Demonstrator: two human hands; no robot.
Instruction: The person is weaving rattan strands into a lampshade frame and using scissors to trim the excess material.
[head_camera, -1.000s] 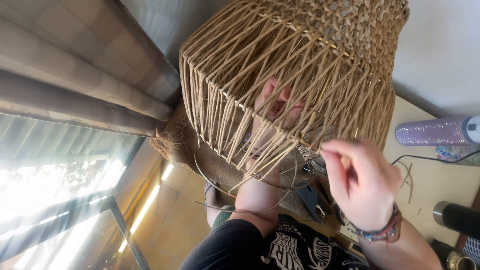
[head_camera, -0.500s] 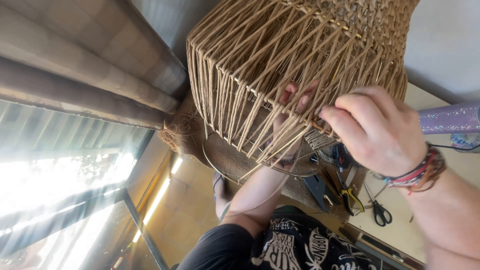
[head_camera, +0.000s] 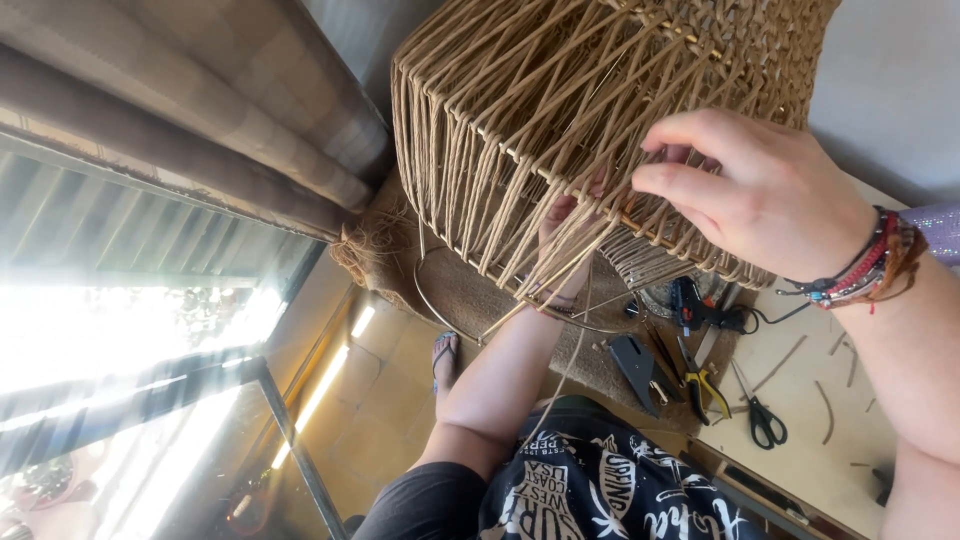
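tan woven cord lampshade (head_camera: 560, 110); black-handled scissors (head_camera: 762, 415); yellow-handled pliers (head_camera: 705, 385); black white-printed shirt (head_camera: 600, 480)

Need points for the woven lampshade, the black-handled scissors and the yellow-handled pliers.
woven lampshade (head_camera: 520, 110): head view, on its cord-wrapped side.
black-handled scissors (head_camera: 764, 420): head view, on the handle loops.
yellow-handled pliers (head_camera: 705, 385): head view, on the yellow grips.
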